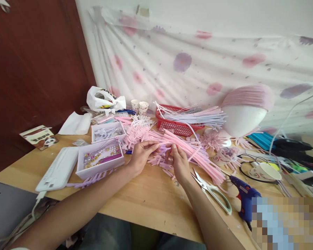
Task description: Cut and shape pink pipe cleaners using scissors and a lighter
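Observation:
Between my two hands runs a short, pale pink-lilac pipe cleaner (165,143). My left hand (143,156) pinches its left end between thumb and fingertips. The other end is in my right hand (179,162), whose thumb and fingers are closed on it and partly hide it. Just behind and to the right lies a thick bundle of pink pipe cleaners (208,166), with lilac ones (202,156) alongside. A heap of short pink pieces (137,136) is behind my left hand. Scissors (211,191) lie with blades apart beside my right wrist.
White boxes of beads (79,166) and a white power bank (57,168) stand at left. A red basket (172,125) of pipe cleaners is at the back. At right are a blue glue gun (243,191), paper cups (266,172) and a pink-wrapped white head form (243,118).

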{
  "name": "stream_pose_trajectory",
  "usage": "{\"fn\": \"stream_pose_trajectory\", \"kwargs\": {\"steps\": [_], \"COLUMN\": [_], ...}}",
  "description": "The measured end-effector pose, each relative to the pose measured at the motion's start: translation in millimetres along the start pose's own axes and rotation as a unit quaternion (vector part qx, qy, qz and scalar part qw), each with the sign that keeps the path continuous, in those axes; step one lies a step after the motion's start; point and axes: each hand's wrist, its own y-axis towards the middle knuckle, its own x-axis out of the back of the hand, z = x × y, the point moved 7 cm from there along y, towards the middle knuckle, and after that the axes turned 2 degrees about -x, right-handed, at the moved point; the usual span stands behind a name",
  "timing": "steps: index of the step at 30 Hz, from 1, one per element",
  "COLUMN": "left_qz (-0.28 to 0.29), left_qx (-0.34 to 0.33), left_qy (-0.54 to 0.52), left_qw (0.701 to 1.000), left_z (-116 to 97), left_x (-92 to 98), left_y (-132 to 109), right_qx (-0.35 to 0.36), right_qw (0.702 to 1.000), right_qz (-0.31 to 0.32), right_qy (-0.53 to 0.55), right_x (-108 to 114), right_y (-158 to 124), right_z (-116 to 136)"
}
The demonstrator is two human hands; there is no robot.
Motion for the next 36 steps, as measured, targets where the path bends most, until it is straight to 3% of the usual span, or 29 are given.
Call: {"fn": "stream_pose_trajectory", "kwargs": {"steps": [13,22,36], "left_qz": [0.011,0.015,0.014], "left_qx": [0.02,0.023,0.011], "left_qy": [0.003,0.004,0.021], "left_qw": [1.0,1.0,1.0], "left_z": [3.8,3.3,4.3], "left_x": [-5.4,-6.9,-5.8], "left_y": [-5.4,-5.7,-5.4], "right_qx": [-0.003,-0.014,-0.004], "right_qw": [1.0,0.999,1.0], "right_qz": [0.018,0.031,0.017], "right_qy": [-0.01,-0.003,-0.019], "right_x": [0.0,2.2,-3.7], "right_y": [-2.4,1.5,-5.2], "right_z": [10.4,0.5,14.0]}}
